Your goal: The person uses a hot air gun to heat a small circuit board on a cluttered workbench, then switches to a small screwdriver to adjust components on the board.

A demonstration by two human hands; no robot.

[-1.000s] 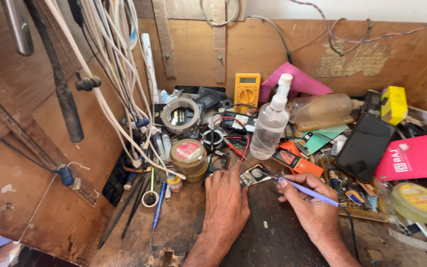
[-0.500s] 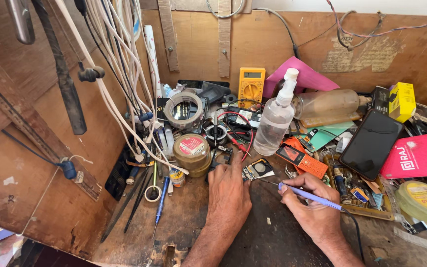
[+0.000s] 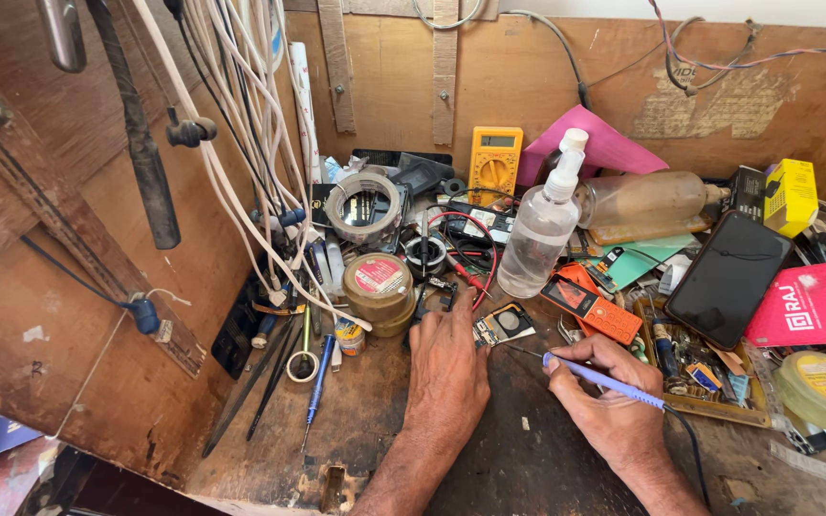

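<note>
Both hands have crept a little toward the middle of the frame since the earlier pictures, and the small circuit board has hardly moved.

From the head view, the left hand (image 3: 446, 377) lies flat on the counter (image 3: 375, 420) in the lower middle of the frame. Its fingertips press on the near edge of the small circuit board (image 3: 502, 325), so its grip is not closed round anything; it only pins the board down. The right hand (image 3: 614, 411), at the lower right, has its grip closed tight on a blue soldering iron (image 3: 604, 379), held like a pencil. The thin dark tip points left at the board and looks very near it, but it is too small to tell if it touches. A dark cord runs from the iron toward the bottom right.

Just above the board stand a round tin (image 3: 380, 287), a clear spray bottle (image 3: 542, 234) and an orange phone (image 3: 590, 308). A yellow meter (image 3: 494, 164) leans at the back wall. White wires (image 3: 241, 143) hang at the upper left.

How far along: the board is held and the iron is aimed at it, so the work on the board seems to be going on, not finished. No smoke or shiny fresh spot can be seen.
</note>
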